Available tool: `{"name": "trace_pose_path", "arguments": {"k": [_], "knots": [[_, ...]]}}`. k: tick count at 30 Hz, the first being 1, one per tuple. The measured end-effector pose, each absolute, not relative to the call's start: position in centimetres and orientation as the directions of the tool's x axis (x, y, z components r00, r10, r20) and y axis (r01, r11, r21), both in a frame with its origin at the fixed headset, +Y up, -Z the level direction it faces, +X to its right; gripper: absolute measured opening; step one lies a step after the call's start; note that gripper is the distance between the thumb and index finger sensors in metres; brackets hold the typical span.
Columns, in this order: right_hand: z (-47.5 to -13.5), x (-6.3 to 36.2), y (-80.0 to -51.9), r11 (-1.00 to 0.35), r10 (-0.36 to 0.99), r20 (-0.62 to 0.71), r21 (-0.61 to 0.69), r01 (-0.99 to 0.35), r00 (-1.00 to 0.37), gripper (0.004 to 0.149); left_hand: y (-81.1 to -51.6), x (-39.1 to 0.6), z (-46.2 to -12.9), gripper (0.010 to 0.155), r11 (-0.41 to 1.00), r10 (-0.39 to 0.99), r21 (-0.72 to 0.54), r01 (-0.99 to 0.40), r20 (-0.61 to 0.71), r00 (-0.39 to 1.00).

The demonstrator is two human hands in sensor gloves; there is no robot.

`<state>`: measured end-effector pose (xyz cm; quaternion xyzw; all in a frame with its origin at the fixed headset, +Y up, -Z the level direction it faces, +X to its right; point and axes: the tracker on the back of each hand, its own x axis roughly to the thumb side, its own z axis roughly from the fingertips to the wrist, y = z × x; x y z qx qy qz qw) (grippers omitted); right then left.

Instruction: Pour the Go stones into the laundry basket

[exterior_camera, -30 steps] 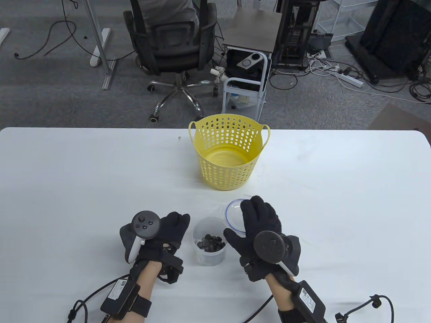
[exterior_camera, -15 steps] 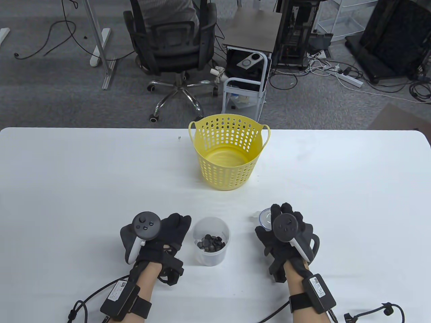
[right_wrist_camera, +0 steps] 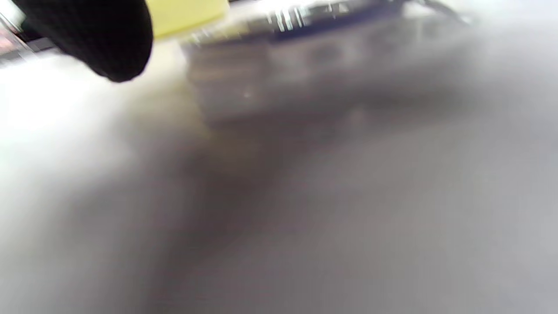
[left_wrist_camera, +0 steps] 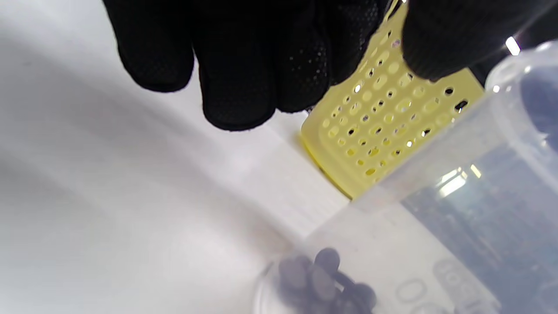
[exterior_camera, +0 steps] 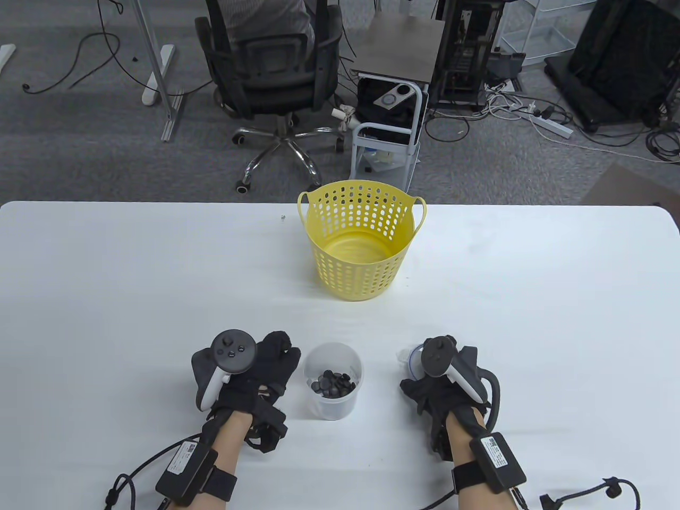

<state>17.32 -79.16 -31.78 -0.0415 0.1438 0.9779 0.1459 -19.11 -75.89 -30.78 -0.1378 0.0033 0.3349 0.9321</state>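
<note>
A yellow perforated laundry basket (exterior_camera: pixel 361 239) stands upright at the middle back of the white table (exterior_camera: pixel 531 297); its wall also shows in the left wrist view (left_wrist_camera: pixel 383 126). A clear plastic cup (exterior_camera: pixel 333 396) with several black Go stones (exterior_camera: pixel 333 383) stands in front of it, open on top. My left hand (exterior_camera: pixel 284 355) is open just left of the cup; in the left wrist view its fingers (left_wrist_camera: pixel 235 65) hang above the cup (left_wrist_camera: pixel 436 226). My right hand (exterior_camera: pixel 419 366) lies to the right of the cup, holding the clear blue-rimmed lid (exterior_camera: pixel 408 357) low at the table; the lid is mostly hidden.
A tiny object (exterior_camera: pixel 282 217) lies on the table left of the basket. Behind the table's far edge are an office chair (exterior_camera: pixel 271 69) and a small cart (exterior_camera: pixel 388 117). The right wrist view is blurred.
My right hand has carried the lid from beside the cup to the right and lowered it to the table, turning palm down. The left hand and the cup have barely moved.
</note>
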Motion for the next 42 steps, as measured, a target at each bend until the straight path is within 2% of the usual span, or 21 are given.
{"name": "trace_pose_path", "arguments": {"k": [5,8,13,18,30,37,42], "knots": [[-31.5,16.0,-76.6,-0.864,0.49,0.103,0.184,-0.468,-0.865,0.094,-75.8,-18.6,-30.9,0.076,0.784,0.535,-0.334,-0.523,-0.064,0.843],[-31.3,15.1,-76.1,-0.802,0.59,0.187,0.243,-0.545,-0.785,0.091,-75.8,-18.4,-30.9,0.083,0.769,0.537,-0.389,-0.507,-0.036,0.843],[-31.3,14.3,-76.5,-0.725,0.671,0.195,0.378,-0.576,-0.716,0.094,-76.3,-17.9,-30.9,0.097,0.722,0.532,-0.532,-0.442,0.018,0.847],[-31.2,13.3,-77.4,-0.643,0.731,0.179,0.504,-0.577,-0.658,0.097,-76.8,-17.3,-30.6,0.105,0.686,0.553,-0.596,-0.418,0.053,0.832],[-31.0,10.7,-77.9,-0.643,0.735,0.237,0.541,-0.543,-0.635,0.096,-77.6,-15.4,-30.3,0.112,0.753,0.525,-0.565,-0.336,0.21,0.825],[-31.0,10.8,-78.1,-0.629,0.757,0.235,0.514,-0.583,-0.609,0.094,-77.7,-15.4,-30.3,0.109,0.797,0.504,-0.506,-0.33,0.255,0.825],[-30.9,11.0,-77.7,-0.595,0.794,0.238,0.499,-0.63,-0.56,0.094,-77.3,-15.8,-30.4,0.109,0.785,0.553,-0.481,-0.392,0.258,0.792]]}}
